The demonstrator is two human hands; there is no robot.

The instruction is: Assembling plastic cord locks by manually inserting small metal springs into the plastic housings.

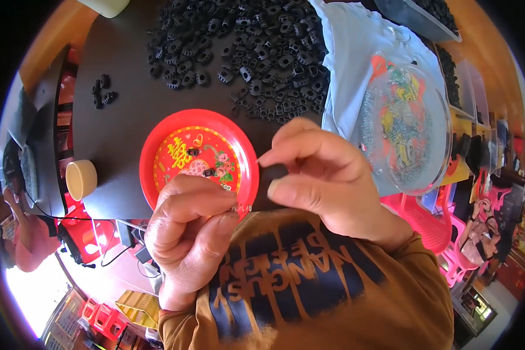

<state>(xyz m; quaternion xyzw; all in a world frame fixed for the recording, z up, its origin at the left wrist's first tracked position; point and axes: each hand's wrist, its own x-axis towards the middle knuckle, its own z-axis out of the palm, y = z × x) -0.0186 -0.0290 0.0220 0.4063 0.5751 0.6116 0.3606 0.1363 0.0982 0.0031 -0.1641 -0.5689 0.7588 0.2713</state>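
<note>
My left hand (pixel 195 233) is closed in a pinch over the lower rim of a round red plate (pixel 148 154). Small teeth of a claw hair clip (pixel 242 207) poke out past its fingertips; the rest is hidden. To the right of the plate, my right hand (pixel 332 181) has thumb and index finger apart. A dark patch shows between those fingertips, and I cannot make out what it is. Two small black clips (pixel 209 172) lie on the plate's patterned floor.
A big heap of black claw clip parts (pixel 239 44) covers the table's far side. Right of it, a clear round tray of tiny metal pieces (pixel 405 128) rests on pale blue cloth (pixel 347 52). At left are several loose black parts (pixel 102 92) and a tan cup (pixel 81 179).
</note>
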